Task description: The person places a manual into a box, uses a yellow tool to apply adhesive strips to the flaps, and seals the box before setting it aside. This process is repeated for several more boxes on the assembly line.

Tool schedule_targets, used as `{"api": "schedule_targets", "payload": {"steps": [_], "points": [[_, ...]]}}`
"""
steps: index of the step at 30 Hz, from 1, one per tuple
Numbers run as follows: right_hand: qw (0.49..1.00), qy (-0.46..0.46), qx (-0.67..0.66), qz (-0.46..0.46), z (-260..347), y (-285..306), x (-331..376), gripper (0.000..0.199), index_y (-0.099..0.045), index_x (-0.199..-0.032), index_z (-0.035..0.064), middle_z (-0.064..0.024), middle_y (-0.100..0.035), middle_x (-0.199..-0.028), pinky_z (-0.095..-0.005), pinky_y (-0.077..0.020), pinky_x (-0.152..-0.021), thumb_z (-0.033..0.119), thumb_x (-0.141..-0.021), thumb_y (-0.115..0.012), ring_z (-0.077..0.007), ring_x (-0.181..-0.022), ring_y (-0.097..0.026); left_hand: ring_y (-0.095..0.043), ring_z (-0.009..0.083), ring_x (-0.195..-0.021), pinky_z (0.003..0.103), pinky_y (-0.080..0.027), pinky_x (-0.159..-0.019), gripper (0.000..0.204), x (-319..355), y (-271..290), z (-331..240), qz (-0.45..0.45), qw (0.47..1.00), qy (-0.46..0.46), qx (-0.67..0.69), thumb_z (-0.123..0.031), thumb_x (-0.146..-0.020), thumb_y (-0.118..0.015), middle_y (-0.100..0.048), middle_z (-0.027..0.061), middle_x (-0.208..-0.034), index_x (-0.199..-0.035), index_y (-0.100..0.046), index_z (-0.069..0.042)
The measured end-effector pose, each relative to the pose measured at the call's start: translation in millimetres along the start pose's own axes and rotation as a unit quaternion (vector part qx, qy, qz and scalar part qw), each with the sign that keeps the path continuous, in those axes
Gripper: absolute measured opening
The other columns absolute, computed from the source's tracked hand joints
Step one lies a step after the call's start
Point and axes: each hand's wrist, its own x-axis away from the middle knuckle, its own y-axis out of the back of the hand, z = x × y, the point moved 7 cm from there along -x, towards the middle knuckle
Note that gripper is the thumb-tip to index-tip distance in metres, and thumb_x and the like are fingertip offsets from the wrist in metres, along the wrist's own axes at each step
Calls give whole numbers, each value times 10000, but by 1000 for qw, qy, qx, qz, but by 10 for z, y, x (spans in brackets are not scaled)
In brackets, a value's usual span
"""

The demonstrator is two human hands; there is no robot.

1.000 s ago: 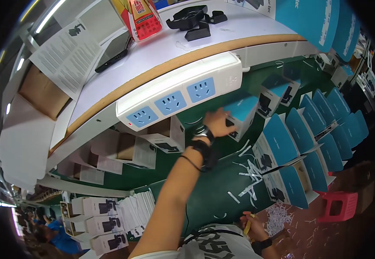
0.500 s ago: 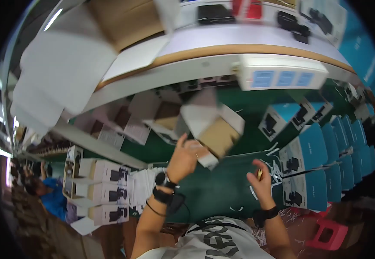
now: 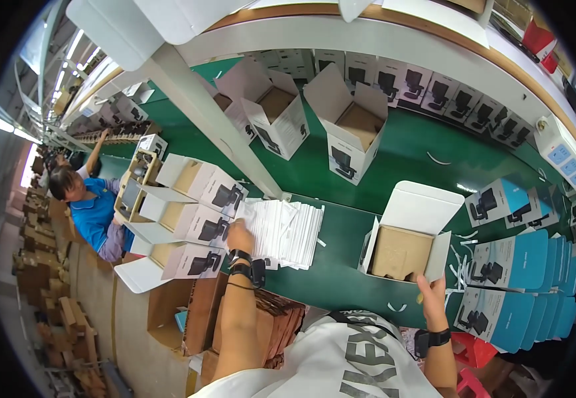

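Note:
My left hand [image 3: 240,239] is at the left end of a row of white folded leaflets [image 3: 288,232], beside the printed white boxes; its fingertips are hard to make out. Toward the right, an open white box [image 3: 427,201] stands on the green table with a brown cardboard insert [image 3: 401,252] inside. At this box's near right corner is my right hand [image 3: 433,302], thumb up and fingers curled. A small yellow thing [image 3: 420,299] shows at those fingers, too small to name.
Open printed boxes [image 3: 198,222] line the left edge, near a seated person in blue [image 3: 92,209]. More open boxes [image 3: 357,142] stand farther back, beyond a slanted post [image 3: 212,126]. Stacked teal-and-white sleeves [image 3: 526,265] lie at right, with white strips [image 3: 459,268] beside them.
The view has swung left. My left hand has moved from the open box with the brown insert to the leaflets. That box now stands on the table, and my right hand is nearer to it.

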Motion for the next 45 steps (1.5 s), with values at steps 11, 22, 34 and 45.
{"api": "schedule_targets", "payload": {"steps": [11,22,34,45], "points": [[979,-199,32,-21,-566,782,811,342,-644,-1277,1,-46,-729,-1130,-259,-518,-907,122,-971,-737,-117,-1050,-663,-667,393,-1188,473,-520,-1053,648,99,453,-1247,53,847,10,528,-173,-959,-553,-632,286,-1349,-1549,-340,-8],[985,-167,52,12,-942,483,937,247,-662,-1243,4,-58,-743,-1068,-251,-532,-806,124,-1029,-690,-122,-968,-687,-620,499,-1191,528,-505,-1039,701,1247,1148,-3916,203,767,-427,433,-141,-824,-835,-465,327,-1459,-1439,-502,-93],[995,-16,13,-94,247,110,-33,299,-646,-1226,24,-35,-667,-1065,-241,-512,-757,142,-976,-761,-103,-879,-606,-298,534,-1525,551,-293,-1241,1097,1889,987,-4197,213,812,-460,289,-404,-801,-885,-335,352,-1623,-1638,-297,-6],[906,188,356,-131,883,295,-211,184,-730,-1074,53,-103,-728,-945,-333,-550,-771,151,-926,-780,-245,-830,-711,-329,449,-1543,578,-269,-1246,904,2150,680,-4401,189,812,-545,89,-410,-861,-804,-371,196,-1679,-1580,-435,-5]]}}
